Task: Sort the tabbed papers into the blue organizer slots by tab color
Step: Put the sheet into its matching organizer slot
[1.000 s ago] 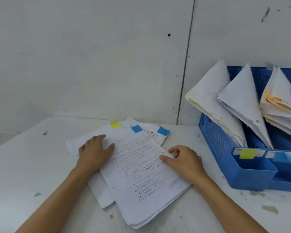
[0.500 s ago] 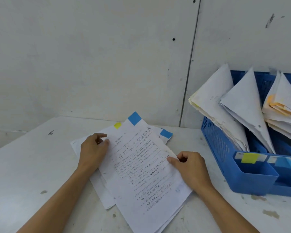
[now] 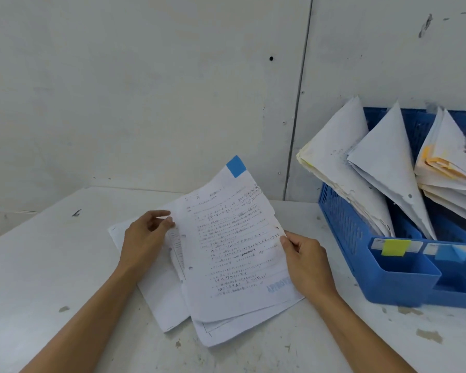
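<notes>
A handwritten sheet with a blue tab (image 3: 236,166) at its top corner, the blue-tabbed paper (image 3: 232,246), is raised off the pile of papers (image 3: 159,300) on the white table. My right hand (image 3: 306,261) pinches its right edge. My left hand (image 3: 145,238) holds its left edge between thumb and fingers. The blue organizer (image 3: 361,254) stands at the right, its slots stuffed with leaning papers. A yellow label (image 3: 393,247) and a blue label (image 3: 448,253) mark its front slots.
A white wall rises behind the table (image 3: 38,265), with a vertical seam (image 3: 297,103) left of the organizer. Small front compartments (image 3: 406,278) of the organizer stick out toward me. Scuff marks dot the tabletop.
Both hands went from resting flat on the pile to gripping the top blue-tabbed sheet, and its far end has lifted up off the pile.
</notes>
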